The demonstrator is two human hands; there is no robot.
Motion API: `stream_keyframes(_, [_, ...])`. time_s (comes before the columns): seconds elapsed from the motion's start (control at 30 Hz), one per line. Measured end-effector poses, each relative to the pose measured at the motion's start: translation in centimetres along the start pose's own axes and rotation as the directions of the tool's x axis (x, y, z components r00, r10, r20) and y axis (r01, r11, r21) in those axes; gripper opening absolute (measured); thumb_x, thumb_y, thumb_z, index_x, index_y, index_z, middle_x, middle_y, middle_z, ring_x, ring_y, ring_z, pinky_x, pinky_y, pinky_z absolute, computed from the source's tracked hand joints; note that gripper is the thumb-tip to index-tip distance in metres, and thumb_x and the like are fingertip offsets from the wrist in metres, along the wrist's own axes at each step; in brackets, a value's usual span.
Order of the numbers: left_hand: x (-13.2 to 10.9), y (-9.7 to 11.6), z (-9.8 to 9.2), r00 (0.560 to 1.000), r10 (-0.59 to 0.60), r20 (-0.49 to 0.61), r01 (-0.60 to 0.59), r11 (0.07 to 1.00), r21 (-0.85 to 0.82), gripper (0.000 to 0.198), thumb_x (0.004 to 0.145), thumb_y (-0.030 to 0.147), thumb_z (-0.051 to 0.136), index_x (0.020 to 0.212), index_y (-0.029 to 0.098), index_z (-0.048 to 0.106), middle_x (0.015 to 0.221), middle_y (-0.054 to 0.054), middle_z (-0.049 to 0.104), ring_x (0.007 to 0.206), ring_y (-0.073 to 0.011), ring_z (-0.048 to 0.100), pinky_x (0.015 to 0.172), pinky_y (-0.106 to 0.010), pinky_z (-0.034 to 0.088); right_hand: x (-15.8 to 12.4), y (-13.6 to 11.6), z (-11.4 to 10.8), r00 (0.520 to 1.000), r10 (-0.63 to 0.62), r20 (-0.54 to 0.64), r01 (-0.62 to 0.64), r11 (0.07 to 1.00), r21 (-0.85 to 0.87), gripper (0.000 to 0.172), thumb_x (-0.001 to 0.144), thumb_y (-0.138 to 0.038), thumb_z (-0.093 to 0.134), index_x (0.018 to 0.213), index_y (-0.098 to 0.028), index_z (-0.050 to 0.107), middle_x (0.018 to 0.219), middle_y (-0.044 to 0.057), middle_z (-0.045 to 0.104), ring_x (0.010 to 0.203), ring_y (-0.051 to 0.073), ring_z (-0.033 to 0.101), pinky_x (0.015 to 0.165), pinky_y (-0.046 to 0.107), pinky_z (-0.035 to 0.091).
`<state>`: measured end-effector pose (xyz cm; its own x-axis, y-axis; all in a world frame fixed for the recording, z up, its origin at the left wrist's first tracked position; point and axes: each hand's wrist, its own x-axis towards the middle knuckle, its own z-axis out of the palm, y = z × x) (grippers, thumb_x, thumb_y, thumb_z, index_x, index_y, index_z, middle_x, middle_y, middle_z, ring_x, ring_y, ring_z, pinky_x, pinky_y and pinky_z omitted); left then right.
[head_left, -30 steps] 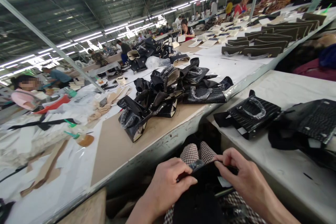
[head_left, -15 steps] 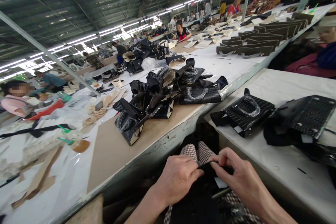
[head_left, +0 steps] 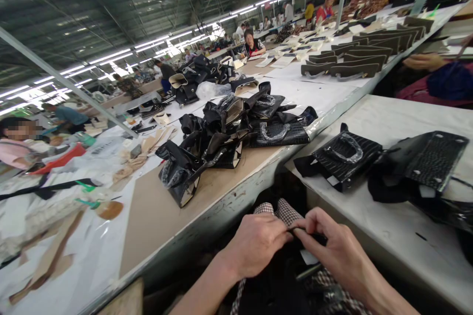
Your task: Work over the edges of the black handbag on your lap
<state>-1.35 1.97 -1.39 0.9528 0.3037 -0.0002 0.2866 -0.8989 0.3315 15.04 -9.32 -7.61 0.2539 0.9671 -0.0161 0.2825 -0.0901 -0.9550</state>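
Observation:
A black bag piece (head_left: pixel 284 275) lies in my lap over checked trousers (head_left: pixel 275 211). My left hand (head_left: pixel 254 243) is closed on its top edge from the left. My right hand (head_left: pixel 332 248) pinches the same edge from the right, fingertips almost meeting the left hand's. Most of the piece is hidden under my hands.
A heap of black bag parts (head_left: pixel 221 138) lies on the long table (head_left: pixel 158 211) ahead. Two black croc-textured bags (head_left: pixel 345 155) (head_left: pixel 424 162) sit on the white table (head_left: pixel 388 118) at right. Other people work at tables behind; another person's hand (head_left: pixel 421 61) rests far right.
My two hands have drawn closer together on the black piece's edge, covering more of it. The view has drifted slightly.

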Motion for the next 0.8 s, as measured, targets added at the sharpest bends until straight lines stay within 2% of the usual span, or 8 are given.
stream_keyframes(0.07, [-0.7,-0.4,-0.7,0.997,-0.062,0.045,0.065,0.996,-0.061,0.017,0.098,0.024,0.054,0.084,0.018,0.063,0.084,0.001,0.066,0.081,-0.0140,0.062,0.071,-0.024,0.045,0.2,0.1,-0.1,1.000,0.020,-0.007,-0.020,1.000,0.015,0.028,0.092,-0.042,0.054,0.077,-0.028,0.035,0.087,0.001,0.073,0.099,0.023,0.071,0.075,0.029,0.054])
stream_keyframes(0.13, [-1.9,-0.5,-1.3,0.987,-0.143,0.079,0.146,0.988,-0.040,0.021,0.098,0.026,0.055,0.078,0.019,0.060,0.081,0.003,0.061,0.077,-0.0119,0.060,0.068,-0.023,0.043,0.5,0.2,-0.1,0.999,0.043,-0.011,-0.043,0.998,0.039,0.028,0.092,-0.043,0.054,0.077,-0.028,0.036,0.092,0.002,0.075,0.101,0.023,0.070,0.076,0.030,0.054])
stream_keyframes(0.27, [-4.5,-0.4,-0.9,0.961,-0.275,0.034,0.274,0.961,0.026,0.034,0.099,0.028,0.051,0.067,0.019,0.052,0.070,0.005,0.054,0.065,-0.0096,0.053,0.059,-0.026,0.035,0.9,0.1,0.0,0.999,0.046,0.004,-0.046,0.997,0.059,0.029,0.091,-0.043,0.055,0.077,-0.027,0.036,0.089,0.000,0.073,0.099,0.023,0.070,0.079,0.032,0.052])
stream_keyframes(0.47, [-5.5,-0.9,1.2,0.975,-0.167,-0.147,0.177,0.982,0.059,0.040,0.102,0.031,0.044,0.065,0.019,0.049,0.063,0.003,0.051,0.059,-0.0117,0.048,0.056,-0.029,0.033,1.7,-0.1,0.3,0.999,0.044,0.013,-0.045,0.992,0.122,0.029,0.088,-0.041,0.058,0.076,-0.027,0.036,0.087,0.000,0.073,0.092,0.022,0.069,0.076,0.033,0.051])
stream_keyframes(0.6, [-5.3,-0.2,0.6,0.965,-0.216,-0.146,0.212,0.976,-0.045,0.041,0.100,0.030,0.048,0.061,0.019,0.043,0.060,0.004,0.047,0.056,-0.0102,0.046,0.056,-0.028,0.031,2.5,-0.5,0.0,1.000,0.009,0.023,-0.013,0.984,0.179,0.029,0.088,-0.037,0.061,0.076,-0.026,0.036,0.087,0.000,0.073,0.091,0.020,0.068,0.080,0.033,0.049])
stream_keyframes(0.7, [-5.8,1.5,-0.4,0.939,-0.323,-0.117,0.304,0.940,-0.157,0.041,0.098,0.025,0.050,0.059,0.019,0.038,0.060,0.005,0.046,0.056,-0.0087,0.046,0.055,-0.027,0.030,3.2,-1.5,-0.5,0.994,-0.036,0.105,0.006,0.961,0.276,0.030,0.088,-0.032,0.064,0.077,-0.025,0.036,0.090,0.000,0.073,0.092,0.018,0.067,0.080,0.030,0.048])
stream_keyframes(0.8, [-6.6,2.9,-1.1,0.917,-0.392,-0.070,0.373,0.908,-0.192,0.038,0.094,0.022,0.050,0.059,0.019,0.036,0.059,0.005,0.048,0.054,-0.0082,0.047,0.053,-0.026,0.029,4.0,-2.8,-0.2,0.965,-0.108,0.239,0.012,0.928,0.372,0.029,0.087,-0.024,0.064,0.079,-0.025,0.037,0.091,-0.001,0.075,0.083,0.014,0.063,0.074,0.027,0.047])
